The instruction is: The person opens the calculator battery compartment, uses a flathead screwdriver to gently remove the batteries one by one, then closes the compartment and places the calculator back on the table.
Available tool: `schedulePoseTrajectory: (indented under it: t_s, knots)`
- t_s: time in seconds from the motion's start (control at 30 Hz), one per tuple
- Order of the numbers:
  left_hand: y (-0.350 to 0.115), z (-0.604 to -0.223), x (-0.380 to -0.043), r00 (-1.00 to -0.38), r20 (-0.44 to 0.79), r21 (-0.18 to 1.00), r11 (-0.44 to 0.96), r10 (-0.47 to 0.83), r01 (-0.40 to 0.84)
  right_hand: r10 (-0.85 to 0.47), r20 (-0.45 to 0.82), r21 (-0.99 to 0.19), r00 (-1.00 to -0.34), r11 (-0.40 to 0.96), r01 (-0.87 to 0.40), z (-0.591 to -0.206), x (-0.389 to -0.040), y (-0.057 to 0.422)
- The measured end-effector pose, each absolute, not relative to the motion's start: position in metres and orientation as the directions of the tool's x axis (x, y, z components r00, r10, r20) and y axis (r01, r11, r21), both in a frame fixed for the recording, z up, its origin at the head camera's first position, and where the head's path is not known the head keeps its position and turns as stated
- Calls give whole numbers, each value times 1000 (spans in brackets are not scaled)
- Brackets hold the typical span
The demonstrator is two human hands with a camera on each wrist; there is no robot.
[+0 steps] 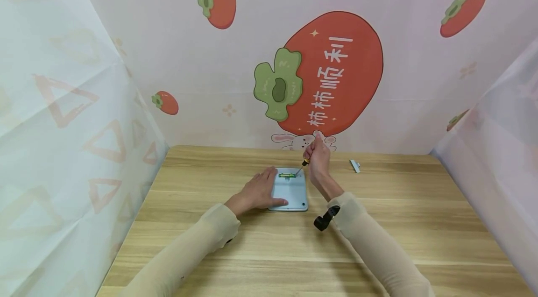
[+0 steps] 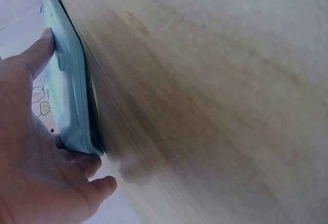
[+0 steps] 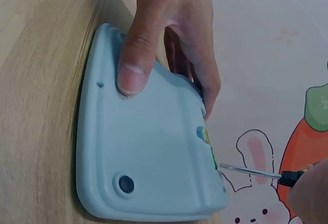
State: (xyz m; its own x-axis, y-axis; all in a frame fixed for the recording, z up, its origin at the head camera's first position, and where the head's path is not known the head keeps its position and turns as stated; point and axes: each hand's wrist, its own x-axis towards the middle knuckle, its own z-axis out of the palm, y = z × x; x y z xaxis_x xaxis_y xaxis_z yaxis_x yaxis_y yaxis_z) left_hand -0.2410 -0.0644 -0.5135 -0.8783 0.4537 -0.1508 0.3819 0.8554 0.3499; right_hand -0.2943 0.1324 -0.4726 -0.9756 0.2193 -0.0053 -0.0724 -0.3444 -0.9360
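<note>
A light blue plastic device (image 1: pixel 290 194) lies on the wooden table, with a recess near its far edge. In that recess sits a green-and-yellow, battery-like piece (image 1: pixel 287 175). My left hand (image 1: pixel 262 189) holds the device from its left side. Its thumb (image 3: pixel 132 78) lies on the upward face, and the other fingers reach the edges. My right hand (image 1: pixel 319 157) grips a small screwdriver (image 3: pixel 251 171) by its dark and yellow handle. The screwdriver slants down, its metal tip right at the recess's right end. A round dark foot (image 3: pixel 126 184) shows at one corner of the device.
A small whitish plastic piece (image 1: pixel 355 166) lies on the table (image 1: pixel 403 213) to the right of my right hand. Behind the table rises a cloth backdrop (image 1: pixel 189 63) printed with persimmons. More cloth hangs at both sides. A black wrist mount (image 1: pixel 325 220) hangs from my right sleeve.
</note>
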Motion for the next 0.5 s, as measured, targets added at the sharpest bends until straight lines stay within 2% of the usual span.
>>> schedulePoseTrajectory:
  t_s: [0.33, 0.5]
  knots:
    - [-64, -515, -241, -879, -150, 353, 855, 452, 379, 230, 79, -966, -970, -222, -131, -475, -289, 125]
    - [-64, -516, -242, -879, -154, 350, 857, 451, 378, 216, 142, -981, -966, -98, -166, -474, -284, 119]
